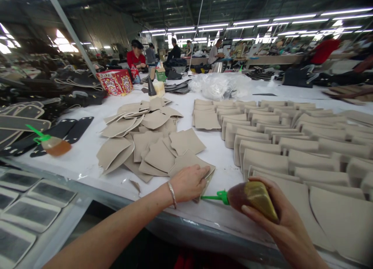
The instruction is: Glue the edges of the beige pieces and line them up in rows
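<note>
My left hand, with a bracelet at the wrist, presses on a beige piece at the table's front edge; its fingers are together over the piece's right corner. My right hand is wrapped round a glue bottle lying on its side, its green nozzle pointing left to the edge of that piece. Behind my left hand lies a loose heap of beige pieces. Rows of folded beige pieces overlap on the right.
A second green-tipped bottle leans at the left by black straps. Farther back are a red patterned box, a black cone and clear plastic bags. Several people work in the background. Framed dark panels lie lower left.
</note>
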`<act>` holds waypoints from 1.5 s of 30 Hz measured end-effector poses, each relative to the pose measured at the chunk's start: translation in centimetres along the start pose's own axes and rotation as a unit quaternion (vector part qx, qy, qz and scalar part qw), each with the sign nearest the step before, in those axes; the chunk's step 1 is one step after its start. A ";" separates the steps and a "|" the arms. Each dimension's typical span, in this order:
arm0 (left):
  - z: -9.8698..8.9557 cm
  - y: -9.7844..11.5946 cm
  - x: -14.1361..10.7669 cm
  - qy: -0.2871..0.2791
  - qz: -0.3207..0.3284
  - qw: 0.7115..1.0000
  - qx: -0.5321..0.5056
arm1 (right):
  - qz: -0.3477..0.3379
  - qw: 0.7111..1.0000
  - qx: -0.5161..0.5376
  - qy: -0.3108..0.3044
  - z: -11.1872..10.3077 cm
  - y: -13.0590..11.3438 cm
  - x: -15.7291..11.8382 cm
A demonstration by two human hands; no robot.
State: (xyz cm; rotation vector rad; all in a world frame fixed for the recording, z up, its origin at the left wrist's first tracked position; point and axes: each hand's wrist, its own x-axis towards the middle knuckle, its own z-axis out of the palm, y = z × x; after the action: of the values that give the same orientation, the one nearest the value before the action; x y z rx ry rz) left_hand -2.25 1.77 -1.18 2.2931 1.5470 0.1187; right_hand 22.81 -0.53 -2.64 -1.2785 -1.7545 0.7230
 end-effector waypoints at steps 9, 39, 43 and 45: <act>0.4 -0.4 -0.1 0.007 0.007 1.000 -0.002 | 0.029 0.999 -0.001 0.014 0.5 -0.3 -0.9; 0.4 -0.5 0.1 0.020 0.016 0.999 -0.022 | -0.043 0.995 -0.049 0.071 -0.1 0.8 1.3; 0.5 -0.5 0.2 0.026 0.023 0.999 -0.024 | -0.040 0.991 -0.066 0.112 0.1 1.0 2.2; 0.5 -0.5 0.2 0.025 0.023 0.999 -0.028 | -0.032 0.992 -0.060 0.103 0.1 0.8 1.9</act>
State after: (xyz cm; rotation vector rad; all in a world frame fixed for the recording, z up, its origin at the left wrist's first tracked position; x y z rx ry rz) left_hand -2.47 1.97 -1.83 2.2986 1.4976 0.2310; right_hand 22.84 1.53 -2.82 -1.3202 -1.6818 0.4386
